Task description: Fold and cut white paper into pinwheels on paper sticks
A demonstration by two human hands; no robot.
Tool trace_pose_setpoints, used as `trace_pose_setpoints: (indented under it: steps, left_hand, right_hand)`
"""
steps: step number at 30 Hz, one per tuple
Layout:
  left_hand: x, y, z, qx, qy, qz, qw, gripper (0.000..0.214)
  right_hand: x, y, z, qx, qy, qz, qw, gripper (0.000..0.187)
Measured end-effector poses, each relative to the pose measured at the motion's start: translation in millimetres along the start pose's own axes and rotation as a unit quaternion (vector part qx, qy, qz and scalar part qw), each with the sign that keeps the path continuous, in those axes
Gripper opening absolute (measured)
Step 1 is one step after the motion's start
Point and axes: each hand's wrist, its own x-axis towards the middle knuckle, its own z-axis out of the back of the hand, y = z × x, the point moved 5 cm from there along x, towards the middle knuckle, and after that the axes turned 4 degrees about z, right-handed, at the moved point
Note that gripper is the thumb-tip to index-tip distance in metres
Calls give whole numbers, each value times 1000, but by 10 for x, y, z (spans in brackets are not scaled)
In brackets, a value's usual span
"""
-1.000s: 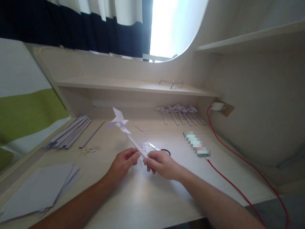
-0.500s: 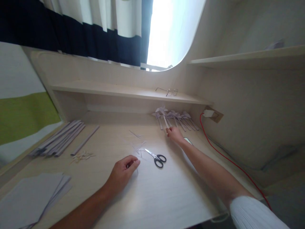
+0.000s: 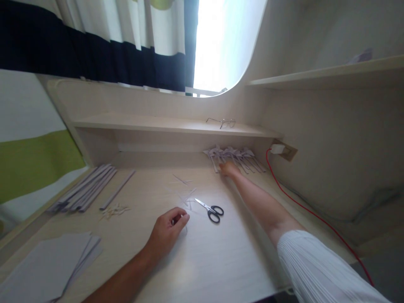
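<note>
At the back right of the desk, my right hand [image 3: 229, 169] has its fingers closed around the stick of a paper pinwheel, which lies beside several other pale lilac pinwheels [image 3: 244, 153]. My left hand [image 3: 168, 231] rests on the desk in front, fingers curled and thumb pressed in. A thin pale strip shows just under that thumb; what the fingers hold is hidden. Scissors [image 3: 210, 209] with black handles lie slightly apart, to the right of my left hand. Thin paper scraps [image 3: 189, 198] are scattered beyond it.
Rolled paper tubes [image 3: 85, 189] are piled at the left, with a single tube [image 3: 118, 189] alongside. Small pale pieces [image 3: 115, 210] form a heap near it. Paper sheets [image 3: 44, 263] lie front left. Glasses [image 3: 227, 123] sit on the shelf. A red cable [image 3: 303, 206] runs down the right.
My right hand has lowered the pinwheel onto the row at the back. My left hand keeps its curled pose. The view has shifted slightly.
</note>
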Motion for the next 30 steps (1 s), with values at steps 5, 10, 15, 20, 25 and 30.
trace_pose_setpoints:
  steps: [5, 10, 15, 20, 25, 30]
  left_hand:
    - [-56, -14, -1, 34, -2, -11, 999, 25]
    - [-110, -99, -9, 96, 8, -19, 995, 20]
    - [-105, -323, 463, 182, 48, -27, 982, 19]
    - [42, -169, 1524, 398, -53, 73, 913, 27]
    - [318, 228, 2223, 468, -125, 147, 862, 25]
    - [332, 367, 2434, 491, -107, 188, 844, 24]
  right_hand:
    - [-683, 92, -4, 26, 23, 85, 996, 31]
    - [-1715, 130, -337, 82, 105, 223, 966, 34]
    - [-1922, 70, -493, 87, 49, 282, 954, 31]
    - [-1917, 75, -580, 89, 27, 301, 949, 32]
    - [-1883, 149, -636, 67, 24, 329, 942, 30]
    - [-1769, 109, -603, 83, 25, 332, 939, 28]
